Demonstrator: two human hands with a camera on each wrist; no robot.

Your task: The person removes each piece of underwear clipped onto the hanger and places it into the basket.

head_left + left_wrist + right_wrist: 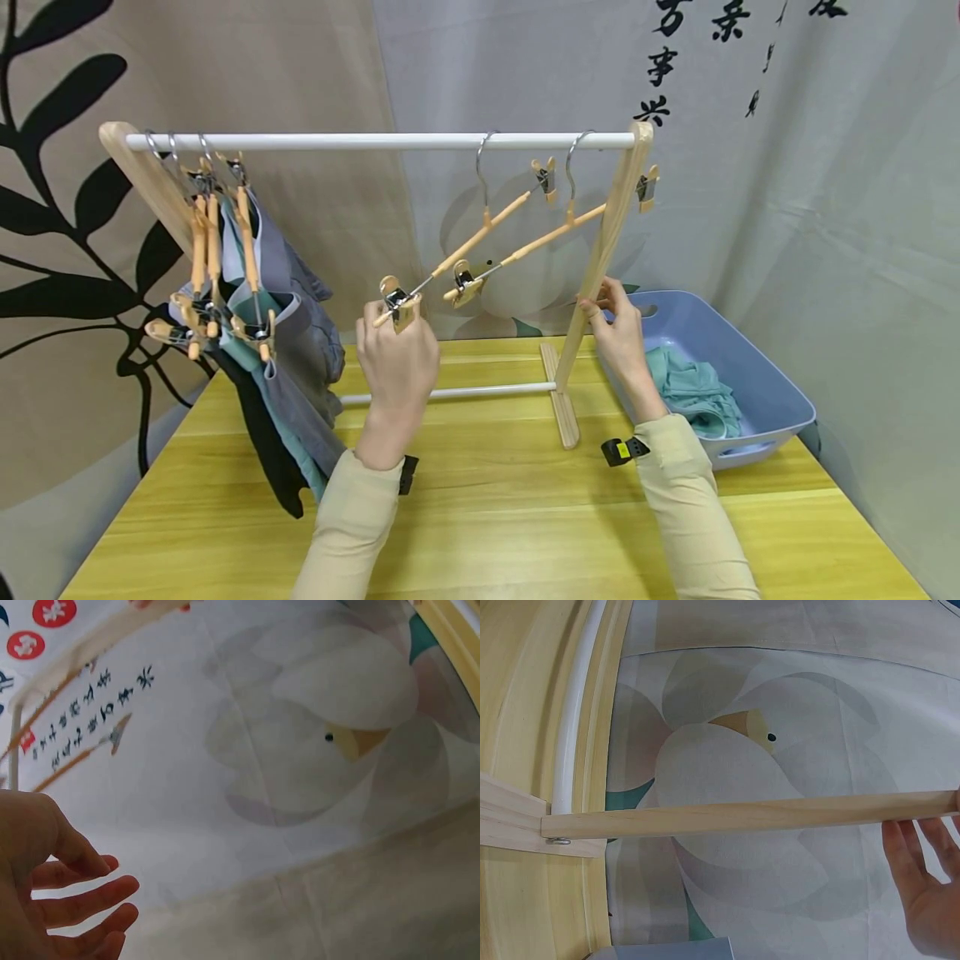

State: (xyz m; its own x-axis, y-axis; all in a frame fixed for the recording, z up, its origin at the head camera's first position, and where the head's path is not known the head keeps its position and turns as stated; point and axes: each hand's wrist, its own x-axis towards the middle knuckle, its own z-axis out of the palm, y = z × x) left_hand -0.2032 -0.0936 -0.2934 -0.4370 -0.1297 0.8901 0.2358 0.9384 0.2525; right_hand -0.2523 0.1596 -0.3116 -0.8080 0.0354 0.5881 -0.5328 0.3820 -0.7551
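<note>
In the head view my left hand (397,358) is raised at the near clip (401,304) of a wooden clip hanger (480,233). The left wrist view shows the left hand's fingers (86,900) loosely bent with nothing between them. A second bare hanger (551,237) hangs to the right on the white rail (375,142). My right hand (618,333) holds the right wooden post (603,242) of the clothes rack, fingers against its edge in the right wrist view. Several hangers with grey, teal and black garments (300,358) hang at the rail's left end.
A blue plastic basket (757,375) with a folded teal garment (693,392) stands right of the rack. The rack's foot (562,408) and lower bar (487,390) are on or near the wooden table (510,517). A printed curtain (322,217) hangs close behind.
</note>
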